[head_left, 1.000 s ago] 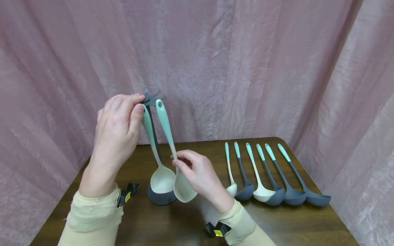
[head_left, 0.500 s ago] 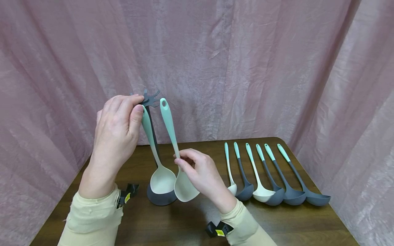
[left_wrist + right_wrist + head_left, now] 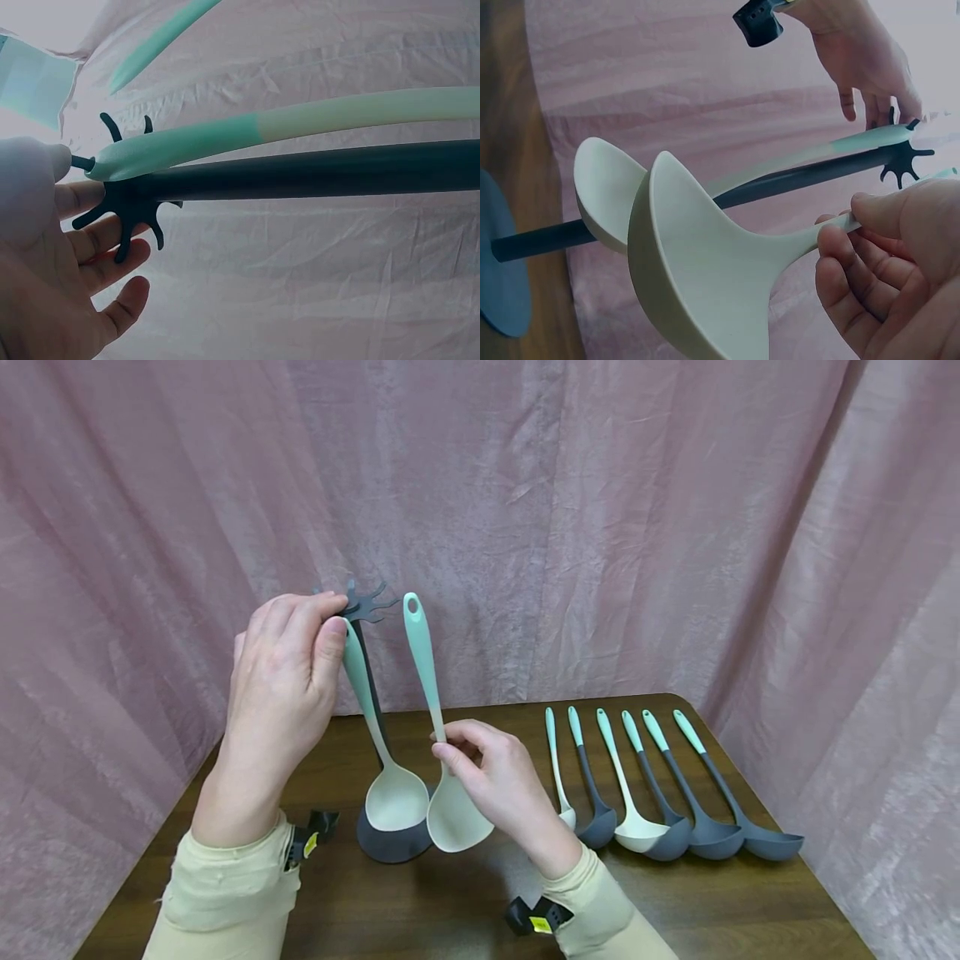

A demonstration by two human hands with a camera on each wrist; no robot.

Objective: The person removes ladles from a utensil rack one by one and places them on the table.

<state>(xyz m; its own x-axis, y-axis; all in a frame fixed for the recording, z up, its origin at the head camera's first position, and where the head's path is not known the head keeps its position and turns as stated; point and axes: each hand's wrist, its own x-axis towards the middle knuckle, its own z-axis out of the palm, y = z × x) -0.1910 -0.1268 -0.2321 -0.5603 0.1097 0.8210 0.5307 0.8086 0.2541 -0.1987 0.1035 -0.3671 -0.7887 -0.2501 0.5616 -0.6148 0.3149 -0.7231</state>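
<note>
My left hand (image 3: 281, 685) pinches a hook at the top of a dark grey utensil stand (image 3: 367, 604); in the left wrist view, several curved hooks (image 3: 124, 206) fan out before the fingers. From that hook hangs a cream ladle (image 3: 396, 797) with a mint handle, its bowl in front of the stand's round base. To its right, my right hand (image 3: 502, 785) pinches a second cream ladle (image 3: 457, 818) low on the handle, between thumb and fingers. This ladle is nearly upright, bowl down, its holed handle end apart from the hooks. Fingers cover part of its neck.
Several ladles lie in a row on the brown wooden table (image 3: 337, 902) at the right: a small cream one (image 3: 557, 760), a larger cream one (image 3: 626, 785) and dark grey ones (image 3: 701, 802) with mint handles. A pink curtain (image 3: 480, 527) hangs behind.
My right hand has carried its ladle a little rightward, and the handle's top has moved away from the stand's hooks. My left hand has stayed at the stand's top.
</note>
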